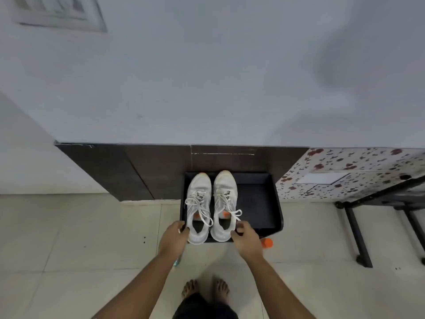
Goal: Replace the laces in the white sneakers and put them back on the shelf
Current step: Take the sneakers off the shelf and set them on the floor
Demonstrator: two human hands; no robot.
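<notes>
Noted bare feet (190, 288) at bottom centre; left hand (176, 234) and right hand (245, 236) above, each curled at one heel of white sneakers (199, 203), firm hold not determinable. Found pair in black tray (255, 203), mid-frame, toes pointing up-frame.

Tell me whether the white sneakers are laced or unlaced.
Laced: white laces criss-cross both white sneakers, with loose ends trailing toward the heels.

Left sneaker (199, 203) and right sneaker (224, 199) sit side by side in the black tray's (257, 199) left half, laces in. Left hand (173, 236) and right hand (247, 238) are at its near edge, right by the heels.
</notes>
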